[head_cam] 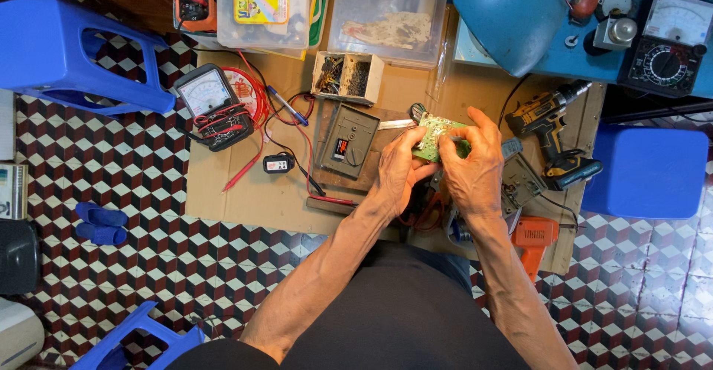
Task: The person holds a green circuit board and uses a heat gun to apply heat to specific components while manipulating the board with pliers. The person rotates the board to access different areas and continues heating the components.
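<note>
Surface: cardboard sheet [245, 192] on patterned tile floor.
Board: green circuit board [438, 136] held above the sheet, right of the grey casing [349, 141].
Left hand [397, 169]: clamped on the board's near-left edge.
Right hand [471, 166]: fingers pinched on the board's right side.
Axis: board's long side runs near-left to far-right, between both hands.
Nearer: both hands touch the board.

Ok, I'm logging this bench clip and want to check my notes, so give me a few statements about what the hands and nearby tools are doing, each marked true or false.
1. Both hands hold the green circuit board. True: the left hand and the right hand grip it together.
2. The cordless drill is in the right hand. False: it lies on the cardboard sheet, right of the hands.
3. The analog multimeter lies left of the hands. True.
4. The grey casing rests on the blue stool. False: it lies on the cardboard, just left of the hands.
</note>
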Motion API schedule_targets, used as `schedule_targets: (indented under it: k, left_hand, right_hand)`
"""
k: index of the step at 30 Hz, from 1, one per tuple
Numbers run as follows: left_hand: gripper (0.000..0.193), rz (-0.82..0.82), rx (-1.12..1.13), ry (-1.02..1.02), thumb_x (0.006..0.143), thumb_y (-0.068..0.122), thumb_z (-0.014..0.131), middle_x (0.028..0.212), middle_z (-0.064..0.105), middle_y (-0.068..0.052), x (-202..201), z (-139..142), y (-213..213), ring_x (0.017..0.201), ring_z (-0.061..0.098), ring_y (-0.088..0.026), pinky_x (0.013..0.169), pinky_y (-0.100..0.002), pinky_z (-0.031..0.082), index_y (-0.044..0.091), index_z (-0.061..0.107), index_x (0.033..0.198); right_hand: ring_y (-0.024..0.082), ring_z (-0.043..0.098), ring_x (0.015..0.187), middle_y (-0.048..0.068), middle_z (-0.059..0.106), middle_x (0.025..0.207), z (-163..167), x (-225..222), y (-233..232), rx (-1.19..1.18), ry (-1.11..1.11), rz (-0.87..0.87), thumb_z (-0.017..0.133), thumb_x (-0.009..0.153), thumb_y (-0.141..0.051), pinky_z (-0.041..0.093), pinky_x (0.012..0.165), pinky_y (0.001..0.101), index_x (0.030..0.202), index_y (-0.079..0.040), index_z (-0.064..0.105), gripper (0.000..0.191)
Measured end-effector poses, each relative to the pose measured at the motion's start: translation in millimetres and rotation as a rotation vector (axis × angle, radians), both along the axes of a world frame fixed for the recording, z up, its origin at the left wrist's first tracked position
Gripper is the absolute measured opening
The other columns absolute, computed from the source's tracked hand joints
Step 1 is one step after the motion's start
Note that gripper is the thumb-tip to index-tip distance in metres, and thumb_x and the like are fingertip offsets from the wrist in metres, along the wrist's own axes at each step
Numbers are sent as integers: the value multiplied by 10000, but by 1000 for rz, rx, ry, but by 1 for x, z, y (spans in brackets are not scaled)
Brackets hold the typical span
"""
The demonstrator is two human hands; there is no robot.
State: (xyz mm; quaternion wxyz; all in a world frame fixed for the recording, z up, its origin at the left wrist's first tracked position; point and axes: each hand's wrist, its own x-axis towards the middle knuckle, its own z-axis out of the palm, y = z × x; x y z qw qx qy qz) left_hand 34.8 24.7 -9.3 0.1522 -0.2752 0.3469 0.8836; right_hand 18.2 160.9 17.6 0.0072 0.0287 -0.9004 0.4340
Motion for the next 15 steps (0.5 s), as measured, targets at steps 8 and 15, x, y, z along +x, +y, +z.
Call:
schedule_targets:
  k: [8,15]
  left_hand:
    - [427,-12,-21,12,977,345,547,1155,700,-127,3,-13,-2,1047,704,-222,928,-425,594,26,601,1256]
    - [427,2,-5,-8,977,355,557,1159,697,-113,8,-20,-1,1036,698,-214,906,-411,589,40,609,1260]
  right_hand:
    - [212,697,1069,188,516,1511,7,1,17,-314,-175,-150,657,973,-177,582,873,302,1025,30,678,215]
    - [126,649,919,189,544,1516,4,2,25,-348,-188,-135,656,1000,-154,546,845,265,1044,46,680,207]
